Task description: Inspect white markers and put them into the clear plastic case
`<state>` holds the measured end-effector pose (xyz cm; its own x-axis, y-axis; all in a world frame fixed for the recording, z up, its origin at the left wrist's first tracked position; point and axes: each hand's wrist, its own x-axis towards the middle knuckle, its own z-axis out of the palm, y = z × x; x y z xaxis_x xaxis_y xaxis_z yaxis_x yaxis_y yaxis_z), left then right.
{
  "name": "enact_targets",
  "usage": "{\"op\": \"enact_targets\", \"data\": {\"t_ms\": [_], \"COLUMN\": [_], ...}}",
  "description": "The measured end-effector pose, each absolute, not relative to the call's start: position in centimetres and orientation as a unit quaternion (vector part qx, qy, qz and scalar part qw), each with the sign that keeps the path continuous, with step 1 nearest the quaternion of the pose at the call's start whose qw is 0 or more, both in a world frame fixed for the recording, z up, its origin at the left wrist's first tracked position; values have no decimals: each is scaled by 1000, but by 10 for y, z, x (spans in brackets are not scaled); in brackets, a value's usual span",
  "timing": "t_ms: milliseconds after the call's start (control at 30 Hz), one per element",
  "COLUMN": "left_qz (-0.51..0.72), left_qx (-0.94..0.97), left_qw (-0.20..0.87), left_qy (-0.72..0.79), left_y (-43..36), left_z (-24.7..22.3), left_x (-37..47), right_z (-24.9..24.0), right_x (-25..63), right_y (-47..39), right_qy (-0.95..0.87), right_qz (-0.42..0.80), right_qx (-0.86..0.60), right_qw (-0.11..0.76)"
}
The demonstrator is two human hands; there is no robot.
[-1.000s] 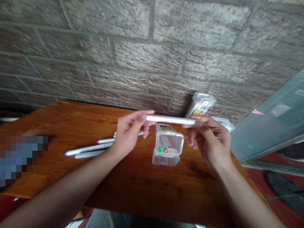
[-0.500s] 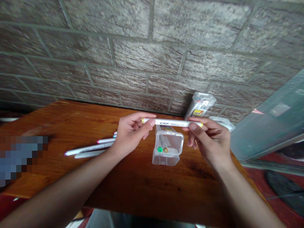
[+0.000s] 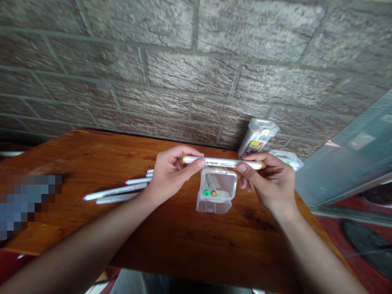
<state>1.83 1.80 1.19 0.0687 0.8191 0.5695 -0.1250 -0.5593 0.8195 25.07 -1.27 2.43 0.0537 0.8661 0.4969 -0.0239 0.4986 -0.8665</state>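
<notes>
A white marker (image 3: 222, 163) with yellow ends lies level between my two hands, its printed label facing me. My left hand (image 3: 171, 173) pinches it near its left end between thumb and fingers. Near the other end, my right hand (image 3: 269, 177) grips it the same way. Below and behind it, a clear plastic marker case (image 3: 214, 205) lies open toward me on the table. Inside the case are a green-ended marker (image 3: 206, 192) and a gold-ended marker (image 3: 213, 193). Several loose markers (image 3: 114, 192) lie left of my left hand, partly hidden by it.
Against the brick wall (image 3: 190, 73) stands a second clear case (image 3: 255, 136) with markers in it. A clear plastic piece (image 3: 289, 160) sits behind my right hand. The wooden table (image 3: 190, 241) ends at the right near a glass panel (image 3: 346, 151).
The marker has turned a little about its length and dropped slightly. My right hand has shifted its grip a bit inward, toward the marker's middle.
</notes>
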Motion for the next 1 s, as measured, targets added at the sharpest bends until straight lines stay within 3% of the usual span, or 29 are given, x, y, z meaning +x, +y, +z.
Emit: {"op": "enact_targets", "data": {"t_ms": [433,767,1000], "left_qz": [619,617,621], "left_qx": [599,633,625], "left_qw": [452,390,405], "left_qy": [233,257,242], "left_y": [24,22,20], "left_z": [4,7,8], "left_x": [14,15,19], "right_z": [26,21,21], "right_x": [251,251,252], "right_y": [-11,-9,-9], "right_qy": [-572,-592,-591], "right_qz": [393,372,364], "right_qx": [-340,-332,-339], "right_qw": [635,633,635]}}
